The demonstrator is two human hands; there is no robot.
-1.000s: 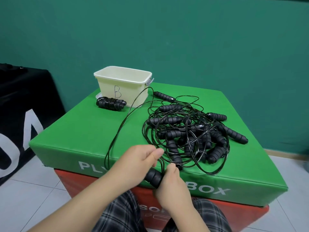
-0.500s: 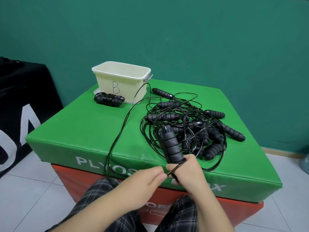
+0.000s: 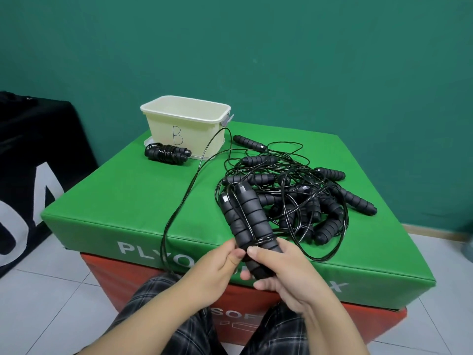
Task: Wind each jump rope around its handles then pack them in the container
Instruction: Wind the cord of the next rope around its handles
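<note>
My right hand (image 3: 282, 271) grips two black foam handles (image 3: 245, 216) side by side, tips pointing away from me, over the green box's front edge. A few turns of thin black rope circle their lower ends. My left hand (image 3: 217, 265) pinches that rope beside the handles. The rope's long loop (image 3: 179, 208) runs up across the green box to the cream container (image 3: 184, 124) marked B. A wound black jump rope (image 3: 167, 152) lies in front of the container. A tangled pile of black jump ropes (image 3: 302, 198) covers the box's right half.
The green plyo box (image 3: 115, 201) rests on a red one (image 3: 107, 275), standing on white floor tiles. A black cloth with white lettering (image 3: 30, 162) hangs at the left. A teal wall is behind. My plaid-trousered legs are under my hands.
The handles rose from low between my hands to pointing up and away. Both hands lifted to the box's front edge. Rope turns now circle the handles' lower ends.
</note>
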